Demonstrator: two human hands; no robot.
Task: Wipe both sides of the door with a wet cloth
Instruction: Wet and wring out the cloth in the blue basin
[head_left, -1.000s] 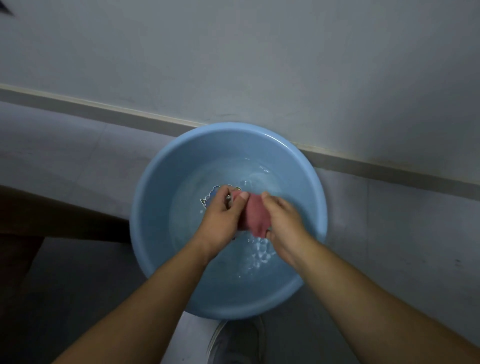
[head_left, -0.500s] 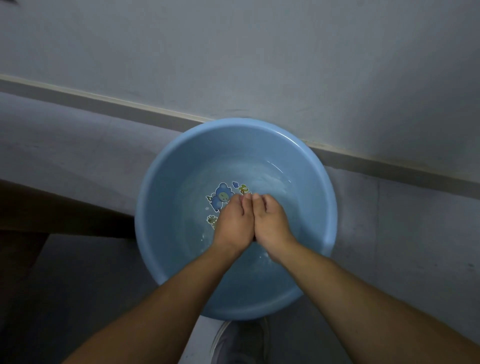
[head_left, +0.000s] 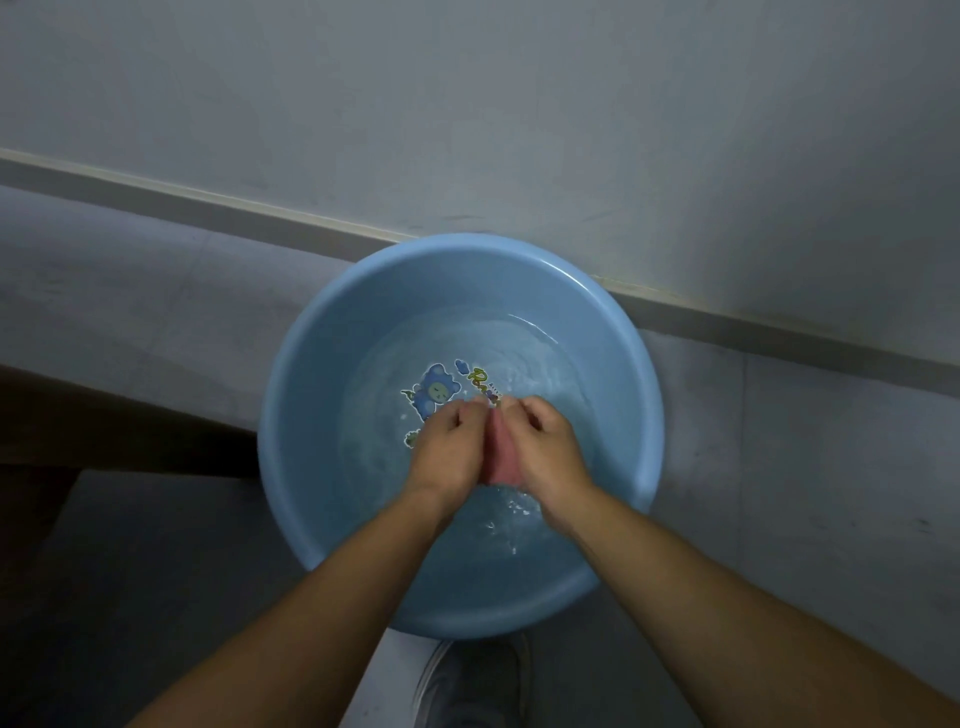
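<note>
A pink cloth (head_left: 500, 457) is squeezed between my two hands over a round light-blue basin (head_left: 311, 415) that holds shallow water. My left hand (head_left: 449, 447) grips the cloth from the left, fingers curled. From the right, my right hand (head_left: 543, 447) closes on the same cloth. Only a narrow strip of the cloth shows between the palms. A cartoon sticker (head_left: 441, 389) lies on the basin's bottom just beyond my fingers. No door is in view.
The basin stands on a grey floor against a pale wall (head_left: 519, 104) with a dark baseboard (head_left: 208, 202). A grey shoe (head_left: 467, 680) shows below the basin. A dark brown edge (head_left: 104, 415) runs at the left.
A second ago the cloth bulged openly between my hands; then my hands pressed together and hid it. Now they have parted slightly and a strip of cloth shows again.
</note>
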